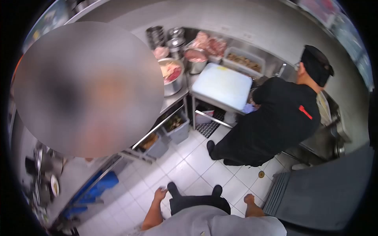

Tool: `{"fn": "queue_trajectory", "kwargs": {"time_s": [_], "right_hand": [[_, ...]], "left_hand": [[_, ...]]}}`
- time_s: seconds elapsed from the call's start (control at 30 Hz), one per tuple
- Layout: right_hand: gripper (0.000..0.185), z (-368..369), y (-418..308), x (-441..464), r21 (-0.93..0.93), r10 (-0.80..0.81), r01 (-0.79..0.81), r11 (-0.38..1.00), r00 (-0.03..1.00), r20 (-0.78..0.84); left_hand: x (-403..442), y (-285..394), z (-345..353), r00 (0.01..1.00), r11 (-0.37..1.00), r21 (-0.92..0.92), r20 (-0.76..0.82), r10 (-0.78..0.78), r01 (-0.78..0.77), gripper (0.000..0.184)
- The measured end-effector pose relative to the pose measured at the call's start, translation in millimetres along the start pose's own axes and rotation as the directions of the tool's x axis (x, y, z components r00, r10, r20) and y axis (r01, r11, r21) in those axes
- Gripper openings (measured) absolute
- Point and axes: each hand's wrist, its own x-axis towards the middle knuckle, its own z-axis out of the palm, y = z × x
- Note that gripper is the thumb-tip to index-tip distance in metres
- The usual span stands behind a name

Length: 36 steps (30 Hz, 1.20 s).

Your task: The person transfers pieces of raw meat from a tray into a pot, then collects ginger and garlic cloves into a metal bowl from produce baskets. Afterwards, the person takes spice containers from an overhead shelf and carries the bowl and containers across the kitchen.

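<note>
Cabinet [323,185] stands just right of the right hand [249,199], which is curled with nothing showing, while the left hand [159,194] hangs farther off, a pale bit [163,188] at it, grip unclear.

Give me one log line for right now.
left hand: lowered, grip unclear | right hand: lowered, looks closed | co-worker: beside white cutting board

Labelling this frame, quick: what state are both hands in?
Left hand: open or closed can't be told; small pale item at it, too blurred to identify.
Right hand: loosely closed, nothing visible in it.
</note>
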Motion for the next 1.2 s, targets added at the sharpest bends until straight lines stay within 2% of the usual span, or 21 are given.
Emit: {"fn": "queue_trajectory", "kwargs": {"time_s": [0.03,0.07,0.1,0.13,0.17,0.27,0.3,0.4,0.43,0.5,0.57,0.63,0.7,0.73,0.77,0.8,0.87,0.97,1.07,1.17,1.2], "right_hand": [[0.029,9,-1,15,-0.07,-0.072,0.073,0.995,0.997,0.019],[0.035,37,1,51,-0.161,-0.18,0.173,0.972,0.983,-0.033],[0.035,17,-25,42,-0.228,-0.349,0.337,0.913,0.937,-0.014],[0.039,5,-56,44,-0.292,-0.361,0.365,0.884,0.93,0.069],[0.043,2,-81,52,-0.311,-0.501,0.499,0.809,0.862,0.08],[0.042,-28,-177,45,-0.305,-0.653,0.645,0.701,0.752,0.09],[0.036,-39,-206,31,-0.19,-0.707,0.695,0.694,0.707,0.0],[0.032,-57,-312,-14,-0.255,-0.814,0.775,0.578,0.571,-0.107],[0.031,-53,-345,-23,-0.173,-0.792,0.773,0.611,0.592,-0.15],[0.03,-37,-406,-44,-0.109,-0.781,0.776,0.621,0.6,-0.176],[0.03,-8,-458,-68,-0.227,-0.904,0.878,0.421,0.386,-0.181],[0.027,19,-512,-127,-0.295,-0.923,0.88,0.373,0.385,-0.02],[0.027,51,-557,-184,-0.291,-0.953,0.925,0.243,0.283,0.105],[0.026,68,-581,-210,-0.269,-0.958,0.949,0.165,0.22,0.186],[0.025,96,-609,-231,-0.289,-0.965,0.957,0.027,0.1,0.242],[0.024,117,-632,-244,-0.302,-0.959,0.948,-0.096,-0.007,0.283],[0.022,131,-663,-337,-0.207,-0.919,0.957,-0.201,-0.11,0.379],[0.025,181,-716,-433,-0.094,-0.846,0.947,-0.306,-0.226,0.483],[0.023,218,-748,-539,0.122,-0.796,0.938,-0.324,-0.34,0.502],[0.024,284,-782,-596,0.286,-0.767,0.906,-0.312,-0.418,0.487],[0.024,302,-791,-616,0.296,-0.755,0.901,-0.317,-0.428,0.496]], "left_hand": [[-28,66,-18,0.988,0.989,0.024,0.066,0.142,-0.144,0.057],[-49,111,-28,0.962,0.969,-0.08,0.128,0.241,-0.232,0.053],[-53,117,-19,0.935,0.936,-0.174,0.129,0.329,-0.306,0.047],[-67,131,-31,0.913,0.905,-0.239,0.128,0.387,-0.351,0.044],[-78,133,-41,0.911,0.895,-0.239,0.082,0.405,-0.376,0.042],[-103,83,-65,0.968,0.924,-0.29,-0.059,0.244,-0.25,0.04],[-111,55,-72,0.983,0.94,-0.289,-0.081,0.167,-0.183,0.042],[-120,-78,-56,0.979,0.98,-0.128,-0.11,-0.169,0.155,0.054],[-121,-120,-53,0.97,0.968,-0.181,-0.142,-0.199,0.173,0.054],[-130,-180,-51,0.924,0.911,0.189,0.045,-0.38,0.365,0.052],[-149,-201,-78,0.973,0.974,0.011,-0.027,-0.228,0.228,0.053],[-176,-188,-127,0.928,0.877,-0.409,-0.156,-0.338,0.251,0.055],[-191,-184,-167,0.908,0.88,-0.422,-0.243,-0.34,0.217,0.052],[-199,-180,-184,0.87,0.898,-0.416,-0.381,-0.313,0.142,0.051],[-209,-182,-202,0.814,0.917,-0.393,-0.51,-0.279,0.068,0.049],[-223,-177,-224,0.814,0.916,-0.395,-0.507,-0.284,0.073,0.049],[-245,-162,-259,0.711,0.762,-0.646,-0.519,-0.475,0.037,0.046],[-261,-185,-270,0.593,0.693,-0.717,-0.59,-0.548,-0.073,0.041],[-277,-212,-281,0.542,0.59,-0.802,-0.539,-0.645,-0.095,0.043],[-277,-256,-283,0.518,0.536,-0.844,-0.456,-0.724,0.006,0.042],[-278,-270,-289,0.52,0.58,-0.808,-0.455,-0.723,0.098,0.045]]}}
